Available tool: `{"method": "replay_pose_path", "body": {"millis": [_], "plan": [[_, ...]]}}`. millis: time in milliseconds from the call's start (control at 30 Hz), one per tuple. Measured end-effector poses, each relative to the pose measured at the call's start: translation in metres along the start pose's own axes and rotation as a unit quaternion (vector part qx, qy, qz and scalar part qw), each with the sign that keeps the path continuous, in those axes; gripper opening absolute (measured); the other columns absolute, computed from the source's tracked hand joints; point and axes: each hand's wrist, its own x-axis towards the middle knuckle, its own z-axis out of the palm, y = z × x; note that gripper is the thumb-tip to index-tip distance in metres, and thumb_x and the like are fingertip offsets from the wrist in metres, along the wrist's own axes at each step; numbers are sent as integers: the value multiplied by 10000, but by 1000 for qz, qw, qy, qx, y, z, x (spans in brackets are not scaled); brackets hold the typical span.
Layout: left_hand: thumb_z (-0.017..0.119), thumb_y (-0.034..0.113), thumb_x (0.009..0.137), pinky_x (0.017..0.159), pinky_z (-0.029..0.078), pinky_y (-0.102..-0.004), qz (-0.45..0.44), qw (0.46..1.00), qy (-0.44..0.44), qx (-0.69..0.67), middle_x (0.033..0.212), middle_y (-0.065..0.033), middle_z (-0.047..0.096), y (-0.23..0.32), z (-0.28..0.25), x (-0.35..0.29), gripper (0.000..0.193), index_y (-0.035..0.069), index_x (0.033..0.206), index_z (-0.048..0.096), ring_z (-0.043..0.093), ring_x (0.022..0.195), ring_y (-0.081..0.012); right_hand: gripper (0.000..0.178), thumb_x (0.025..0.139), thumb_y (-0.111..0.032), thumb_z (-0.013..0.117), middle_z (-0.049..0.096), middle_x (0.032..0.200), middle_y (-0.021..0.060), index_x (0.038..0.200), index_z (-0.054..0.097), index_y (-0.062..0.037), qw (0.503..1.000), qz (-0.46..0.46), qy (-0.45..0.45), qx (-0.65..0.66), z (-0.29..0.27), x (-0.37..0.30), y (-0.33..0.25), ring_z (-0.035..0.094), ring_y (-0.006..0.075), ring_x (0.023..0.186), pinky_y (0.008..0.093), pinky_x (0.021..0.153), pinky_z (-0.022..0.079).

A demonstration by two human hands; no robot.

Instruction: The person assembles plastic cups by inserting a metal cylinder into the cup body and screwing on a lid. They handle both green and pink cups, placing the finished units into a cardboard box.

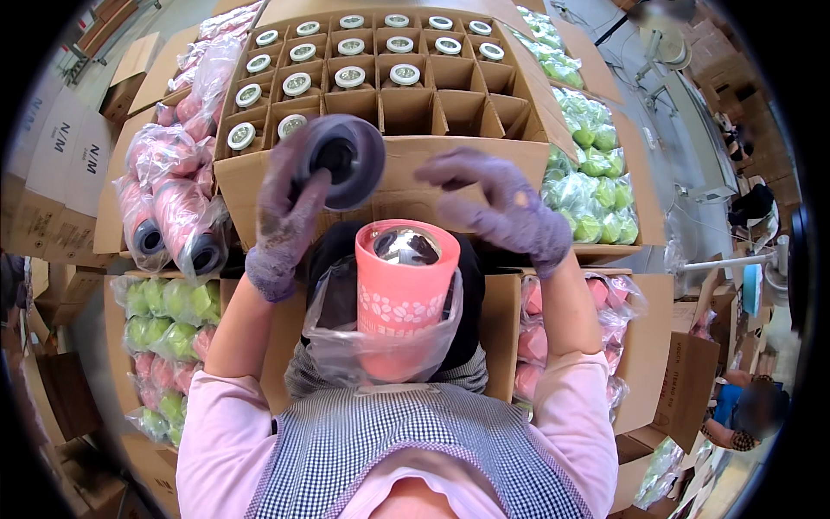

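Gloved in light purple, my left hand point(292, 208) grips a dark grey round lid point(367, 164) with a hollow middle, blurred by motion. My right hand point(494, 206), in a matching glove, is held out to the right with its fingers apart and nothing in them. Between my forearms, a pink tumbler point(402, 294) with a pale printed pattern stands upright at my lap. Shiny metal point(406, 246) shows inside its top rim. A clear plastic bag point(346, 353) is bunched around its lower part. Neither hand touches the tumbler.
A divided carton point(303, 192) stands ahead, with several white-rimmed round tops point(350, 77) in its cells. Bagged pink tumblers point(177, 216) lie at the left. Bagged green pieces point(596, 195) fill a carton at the right. More cartons flank my lap. A person point(748, 411) is at far right.
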Motion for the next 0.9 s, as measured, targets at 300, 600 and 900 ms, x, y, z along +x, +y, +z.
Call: {"method": "replay_pose_path", "body": {"millis": [300, 600, 900], "plan": [[523, 238, 1005, 1138, 364, -452, -216, 779, -61, -586, 1406, -127, 537, -33, -13, -4, 510, 93, 1476, 393, 491, 1334, -258, 378, 802, -232, 775, 662, 1143, 158, 1131, 717, -58, 965, -48, -244, 85, 17, 18, 11, 635, 297, 1082, 371, 971, 488], [700, 239, 878, 963, 470, -357, -20, 965, -182, -186, 1169, -154, 630, 16, 20, 11, 451, 7, 1258, 629, 604, 1102, -233, 239, 958, -223, 628, 706, 809, 94, 883, 719, -15, 961, 82, 254, 68, 28, -45, -7, 664, 177, 740, 335, 748, 536], [795, 227, 751, 928, 481, -385, 102, 938, -324, 67, 1124, -153, 646, 37, 31, 16, 484, 67, 1200, 711, 616, 1039, -290, 574, 1055, -458, 386, 669, 1161, 167, 1224, 608, 43, 878, 137, 222, 402, 47, -32, 46, 648, 258, 1124, 367, 1006, 494]]}}
